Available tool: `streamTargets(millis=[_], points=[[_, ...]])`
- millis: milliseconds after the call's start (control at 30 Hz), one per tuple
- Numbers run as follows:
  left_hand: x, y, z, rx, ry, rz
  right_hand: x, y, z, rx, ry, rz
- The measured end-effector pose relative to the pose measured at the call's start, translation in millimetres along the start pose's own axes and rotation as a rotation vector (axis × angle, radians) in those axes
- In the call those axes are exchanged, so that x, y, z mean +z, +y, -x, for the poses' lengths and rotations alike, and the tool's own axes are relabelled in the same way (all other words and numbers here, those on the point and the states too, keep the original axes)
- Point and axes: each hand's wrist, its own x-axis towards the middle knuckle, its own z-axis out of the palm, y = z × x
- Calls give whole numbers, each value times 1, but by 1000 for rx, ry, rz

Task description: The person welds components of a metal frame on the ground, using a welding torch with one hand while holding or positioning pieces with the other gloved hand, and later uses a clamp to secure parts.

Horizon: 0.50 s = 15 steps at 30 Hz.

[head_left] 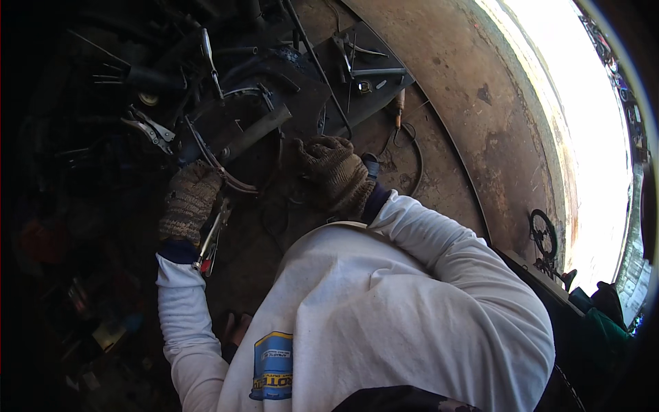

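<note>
Both my hands wear knitted brown work gloves. My left hand [191, 199] is closed at the near end of a curved metal strip [206, 151], its fingertips partly hidden. Beside that hand, a pair of locking pliers [215, 237] hangs from the near side of the work. A bare metal tube [259, 132] lies slantwise within the curve. My right hand [334, 170] is curled into a fist to the right of the tube, apart from it. Whatever it may hold is hidden. More locking pliers [151, 128] sit left of the strip, and another pair [209, 58] stands beyond it.
A dark metal plate [371, 51] at the far side bears a clamp-like tool and a small roll. An electrode holder [399, 106] with a looped cable lies right of my right hand. Thin rods [110, 75] stick out at far left. A bicycle wheel [543, 233] shows at right.
</note>
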Motion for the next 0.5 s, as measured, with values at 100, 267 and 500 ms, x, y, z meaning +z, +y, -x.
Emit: streamTargets(millis=[100, 267, 500], points=[[-5, 29, 11, 28, 7, -296, -26, 33, 22, 147, -32, -5], [-2, 34, 7, -86, 16, -287, -46, 95, -3, 337, -21, -86], [-16, 71, 9, -240, -83, -196, -55, 149, -196, 185, 322, -298]])
